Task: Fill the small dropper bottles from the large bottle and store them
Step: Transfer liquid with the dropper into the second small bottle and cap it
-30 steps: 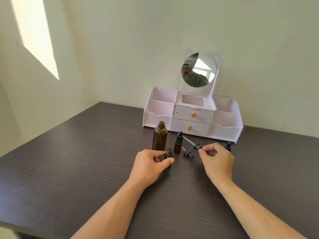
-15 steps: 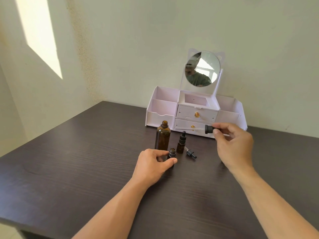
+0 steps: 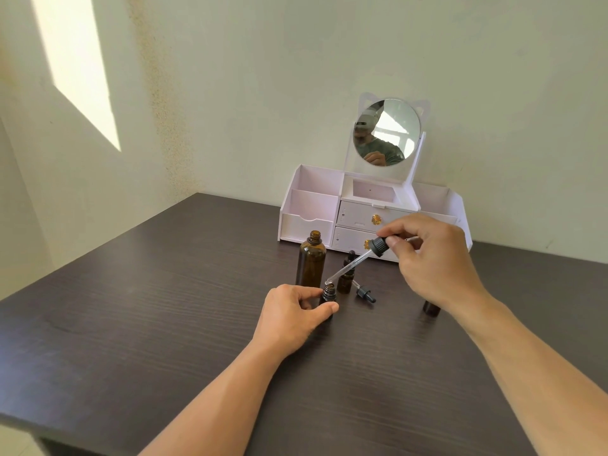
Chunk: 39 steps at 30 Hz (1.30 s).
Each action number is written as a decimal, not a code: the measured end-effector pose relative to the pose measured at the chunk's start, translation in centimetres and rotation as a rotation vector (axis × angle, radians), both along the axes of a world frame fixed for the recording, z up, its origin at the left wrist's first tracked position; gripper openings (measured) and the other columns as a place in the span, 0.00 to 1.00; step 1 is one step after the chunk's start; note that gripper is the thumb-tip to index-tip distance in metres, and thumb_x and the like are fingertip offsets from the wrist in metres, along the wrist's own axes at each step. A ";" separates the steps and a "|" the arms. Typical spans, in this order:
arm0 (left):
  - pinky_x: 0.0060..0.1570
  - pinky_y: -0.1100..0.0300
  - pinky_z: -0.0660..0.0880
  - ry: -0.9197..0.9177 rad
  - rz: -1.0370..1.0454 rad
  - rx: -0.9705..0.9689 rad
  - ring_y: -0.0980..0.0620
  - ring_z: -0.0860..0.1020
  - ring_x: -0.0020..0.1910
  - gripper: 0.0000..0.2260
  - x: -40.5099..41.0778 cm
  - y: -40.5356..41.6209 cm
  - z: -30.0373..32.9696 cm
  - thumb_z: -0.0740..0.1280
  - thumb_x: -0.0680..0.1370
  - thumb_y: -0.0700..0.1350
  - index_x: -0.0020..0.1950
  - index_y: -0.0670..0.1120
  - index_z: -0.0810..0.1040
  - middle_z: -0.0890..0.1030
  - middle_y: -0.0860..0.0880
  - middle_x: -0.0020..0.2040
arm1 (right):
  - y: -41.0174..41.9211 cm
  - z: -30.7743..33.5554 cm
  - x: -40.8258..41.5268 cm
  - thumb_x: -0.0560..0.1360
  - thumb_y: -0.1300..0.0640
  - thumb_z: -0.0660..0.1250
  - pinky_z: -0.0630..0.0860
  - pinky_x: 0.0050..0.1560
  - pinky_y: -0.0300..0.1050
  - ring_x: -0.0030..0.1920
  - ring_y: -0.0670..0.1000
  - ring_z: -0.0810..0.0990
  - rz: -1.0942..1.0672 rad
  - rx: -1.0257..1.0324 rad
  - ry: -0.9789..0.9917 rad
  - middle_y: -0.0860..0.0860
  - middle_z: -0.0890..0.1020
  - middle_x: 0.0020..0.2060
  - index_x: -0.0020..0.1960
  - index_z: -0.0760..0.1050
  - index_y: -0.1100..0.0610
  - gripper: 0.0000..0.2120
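The large amber bottle (image 3: 311, 262) stands uncapped on the dark table (image 3: 164, 307). Just in front of it, my left hand (image 3: 292, 312) grips a small open dropper bottle (image 3: 328, 292) between thumb and fingers. My right hand (image 3: 431, 258) pinches the bulb of a long dropper (image 3: 357, 260), held slanted with its glass tip at that small bottle's mouth. A second small bottle (image 3: 347, 274) with its dropper cap on stands behind. A loose small dropper cap (image 3: 364, 292) lies on the table. Another small bottle (image 3: 431, 307) shows partly under my right wrist.
A white organiser (image 3: 309, 209) with open side compartments, two drawers with gold knobs and a round mirror (image 3: 386, 132) stands at the back against the wall. The table's left and front edges are in view.
My right hand has swung the long dropper from level in front of the drawers down and left, so its tip now meets the small bottle's mouth. My left hand kept its hold.
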<state>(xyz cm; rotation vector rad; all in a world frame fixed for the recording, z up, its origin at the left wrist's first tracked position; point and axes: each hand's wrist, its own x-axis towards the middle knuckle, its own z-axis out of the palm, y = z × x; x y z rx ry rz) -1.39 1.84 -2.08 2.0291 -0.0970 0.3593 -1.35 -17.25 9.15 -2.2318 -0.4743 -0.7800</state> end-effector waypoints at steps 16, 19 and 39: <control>0.35 0.73 0.70 0.002 0.007 0.015 0.61 0.74 0.32 0.23 0.0 0.0 0.1 0.73 0.72 0.57 0.64 0.50 0.79 0.76 0.56 0.31 | 1.2 2.6 0.8 0.73 0.67 0.67 0.69 0.38 0.23 0.38 0.35 0.77 -0.035 0.075 -0.147 0.48 0.82 0.41 0.46 0.83 0.57 0.09; 0.35 0.72 0.71 0.005 -0.002 0.015 0.61 0.74 0.32 0.24 0.0 0.0 0.1 0.73 0.72 0.57 0.65 0.49 0.78 0.76 0.56 0.31 | 2.2 3.8 1.9 0.73 0.68 0.67 0.70 0.40 0.24 0.38 0.41 0.77 -0.025 0.047 -0.200 0.49 0.82 0.43 0.46 0.82 0.58 0.08; 0.37 0.71 0.72 -0.005 0.009 0.012 0.60 0.76 0.33 0.24 0.0 0.0 -0.1 0.73 0.72 0.57 0.66 0.50 0.78 0.77 0.56 0.32 | 7.8 4.4 5.7 0.76 0.64 0.65 0.77 0.53 0.49 0.48 0.51 0.79 0.119 -0.446 0.071 0.52 0.82 0.47 0.60 0.76 0.55 0.14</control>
